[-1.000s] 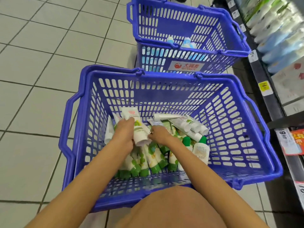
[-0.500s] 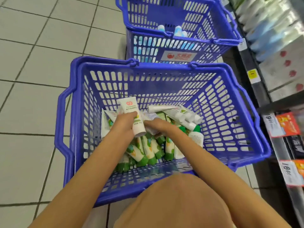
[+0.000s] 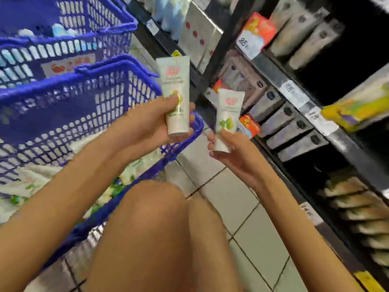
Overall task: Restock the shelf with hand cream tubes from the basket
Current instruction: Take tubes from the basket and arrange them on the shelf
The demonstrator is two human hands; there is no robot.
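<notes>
Left hand (image 3: 147,127) gripped left tube (image 3: 175,81) round lower half, flat end up, above right corner of basket (image 3: 63,81). Right hand (image 3: 233,152) pinched right tube (image 3: 230,106) near bottom end, further right of basket, toward shelf (image 3: 271,70). More tubes (image 3: 139,167) lay inside basket. Tubes looked light, soft, squashy, maybe slick. Best hold: round middle, gentle squeeze, so nothing slipped or popped.
</notes>
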